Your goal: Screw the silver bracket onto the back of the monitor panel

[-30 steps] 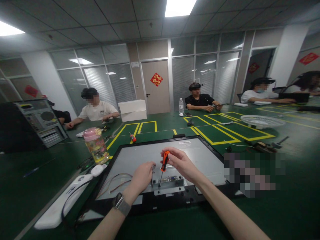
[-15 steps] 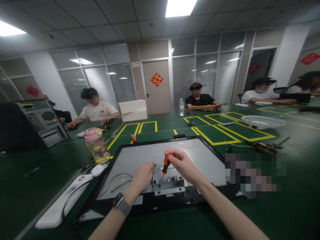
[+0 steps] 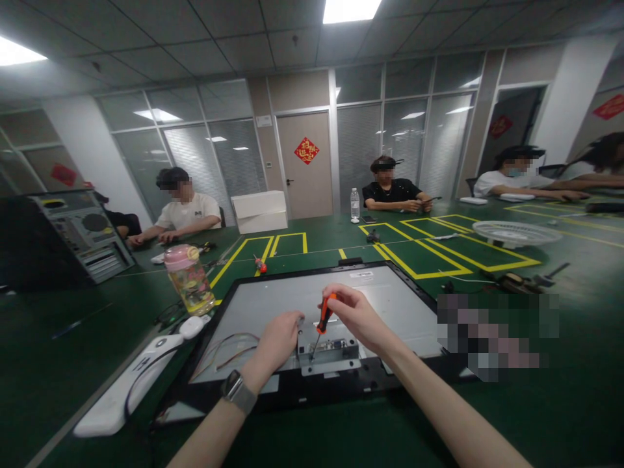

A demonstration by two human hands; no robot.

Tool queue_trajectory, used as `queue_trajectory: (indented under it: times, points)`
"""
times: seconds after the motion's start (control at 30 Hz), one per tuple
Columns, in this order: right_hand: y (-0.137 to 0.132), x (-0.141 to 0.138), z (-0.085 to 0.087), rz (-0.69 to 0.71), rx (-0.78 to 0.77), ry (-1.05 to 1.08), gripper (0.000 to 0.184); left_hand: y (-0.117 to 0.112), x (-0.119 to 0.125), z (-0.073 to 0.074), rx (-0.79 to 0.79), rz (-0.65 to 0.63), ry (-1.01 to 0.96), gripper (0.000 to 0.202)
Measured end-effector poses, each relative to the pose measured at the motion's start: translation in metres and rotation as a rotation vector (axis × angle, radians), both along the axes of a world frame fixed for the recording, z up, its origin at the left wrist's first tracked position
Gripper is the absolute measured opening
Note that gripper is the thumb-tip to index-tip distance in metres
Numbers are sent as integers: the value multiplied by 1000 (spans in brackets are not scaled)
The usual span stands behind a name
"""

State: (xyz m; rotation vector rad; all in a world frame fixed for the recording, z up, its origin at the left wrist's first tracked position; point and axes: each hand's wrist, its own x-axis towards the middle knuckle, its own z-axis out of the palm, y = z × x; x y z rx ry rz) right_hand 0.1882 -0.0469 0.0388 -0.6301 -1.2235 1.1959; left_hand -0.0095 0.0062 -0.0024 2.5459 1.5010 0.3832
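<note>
A flat monitor panel with a grey metal back and black frame lies on the green table in front of me. Near its front edge sits a metal bracket with a small circuit board in it. My right hand is closed round the handle of an orange and black screwdriver, slightly tilted, its tip down at the bracket's left part. The fingers of my left hand are closed at the left end of the bracket, their tips partly hidden. Thin wires lie left of that hand.
A white power strip with a black cable and a pink-lided bottle stand left. An open computer case is farther left. A white round grille lies right. Several people sit across the table.
Both hands stay at the bracket, and the screwdriver keeps its tip there with only a slight shift of the handle. The camera view has moved a little.
</note>
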Motion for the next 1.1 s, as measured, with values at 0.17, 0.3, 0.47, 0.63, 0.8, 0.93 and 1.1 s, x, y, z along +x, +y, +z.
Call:
queue_trajectory:
  times: [0.17, 0.3, 0.47, 0.63, 0.8, 0.93, 1.1]
  points:
    - [1, 5, 1, 12, 38, -63, 33, -1, 0, 1, -5, -12, -7, 39]
    - [2, 5, 0, -17, 85, -89, 28, -1, 0, 0, 2, -15, -17, 37]
    - [2, 5, -1, -38, 69, -112, 25, -1, -1, -2, 14, -14, -19, 37]
    - [3, 7, 1, -67, 107, -152, 33, -1, 0, -2, 4, -13, -14, 37]
    - [5, 3, -5, -60, 23, -49, 34, 1, 1, -2, 13, -25, -19, 37]
    - [2, 1, -4, -12, -21, 5, 33, 2, 0, -4, 28, -42, -23, 37]
    - [0, -2, -1, 73, -21, 115, 35, 1, 0, -4, 29, -30, -17, 37]
